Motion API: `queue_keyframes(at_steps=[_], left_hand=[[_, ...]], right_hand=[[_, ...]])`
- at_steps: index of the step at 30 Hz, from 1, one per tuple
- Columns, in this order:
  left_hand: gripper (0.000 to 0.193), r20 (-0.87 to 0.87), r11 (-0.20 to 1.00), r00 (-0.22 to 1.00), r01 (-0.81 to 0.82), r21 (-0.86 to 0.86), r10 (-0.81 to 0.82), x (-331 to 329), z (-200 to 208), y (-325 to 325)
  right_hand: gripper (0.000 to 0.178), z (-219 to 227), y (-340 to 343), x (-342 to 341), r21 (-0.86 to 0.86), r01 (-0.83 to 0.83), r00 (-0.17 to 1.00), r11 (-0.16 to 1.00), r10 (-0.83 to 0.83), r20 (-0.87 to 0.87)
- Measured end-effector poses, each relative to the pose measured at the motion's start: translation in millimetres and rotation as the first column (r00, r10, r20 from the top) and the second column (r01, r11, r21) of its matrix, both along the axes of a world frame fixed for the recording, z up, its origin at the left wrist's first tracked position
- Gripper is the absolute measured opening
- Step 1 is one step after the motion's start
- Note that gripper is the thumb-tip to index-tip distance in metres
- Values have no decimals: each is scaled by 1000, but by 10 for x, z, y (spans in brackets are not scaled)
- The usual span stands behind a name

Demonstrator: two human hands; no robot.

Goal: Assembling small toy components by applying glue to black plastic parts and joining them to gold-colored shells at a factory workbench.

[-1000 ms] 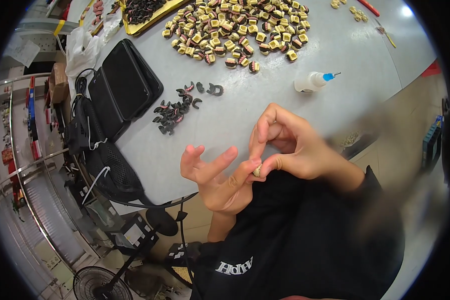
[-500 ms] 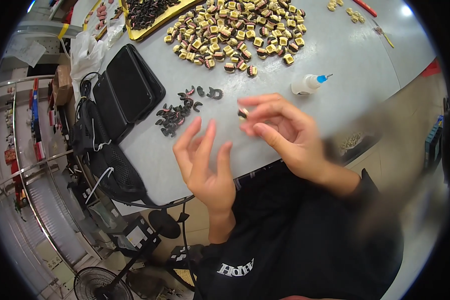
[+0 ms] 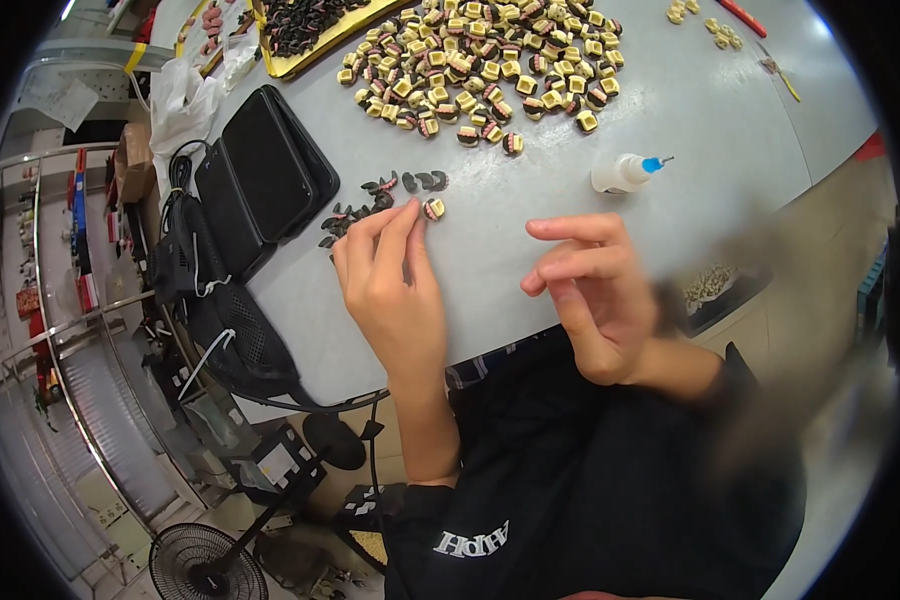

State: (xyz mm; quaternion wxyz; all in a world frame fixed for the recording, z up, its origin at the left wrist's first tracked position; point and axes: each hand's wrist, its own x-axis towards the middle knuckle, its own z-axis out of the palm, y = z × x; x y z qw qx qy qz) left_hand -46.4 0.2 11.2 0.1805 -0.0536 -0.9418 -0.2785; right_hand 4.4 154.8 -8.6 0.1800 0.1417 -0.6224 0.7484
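Observation:
My left hand (image 3: 395, 290) reaches over the table, back up and fingers slightly bent and apart, with no held thing showing. Its fingertips are at the edge of a small pile of dark curved pieces (image 3: 382, 200), some with pink edges, and cover part of it. Right beside the fingertips is a small cream and dark teeth-shaped piece (image 3: 433, 209). My right hand (image 3: 605, 300) hovers above the table's near side, its index finger stretched out and thumb below the other fingers. Nothing shows between them. A white bottle with a blue needle tip (image 3: 622, 174) stands beyond it.
Many cream, pink and dark teeth-shaped pieces (image 3: 490, 70) are heaped at the far middle. A yellow-edged tray (image 3: 285, 68) of dark pieces sits far left. A black folding case (image 3: 265, 165) lies left of my hand. Tweezers (image 3: 782, 75) and a red tool (image 3: 742, 15) lie far right.
My left hand has moved up to the dark pieces. My right hand has drawn back to the right; the small piece at its fingertips is gone from there, and one shows beside my left fingertips.

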Motion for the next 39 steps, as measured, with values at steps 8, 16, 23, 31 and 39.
queue_keyframes(at_steps=[8,16,23,31,39], left_hand=[[21,-69,994,997,22,-109,-29,27,16,-59],[23,-63,998,997,39,-42,-41,86,14,-41],[23,-62,639,997,24,769,37,336,103,63],[25,-35,239,988,71,968,-153,490,-38,30],[45,-118,367,988,147,919,-102,526,-167,76]], right_hand=[[23,-32,86,81,30,47,997,998,-45,-55],[20,-73,233,77,130,253,951,959,-222,-214],[36,149,408,-270,308,479,871,822,-489,-48],[52,210,461,-309,269,117,912,956,-210,352],[43,230,341,-269,-108,-181,916,978,207,342]])
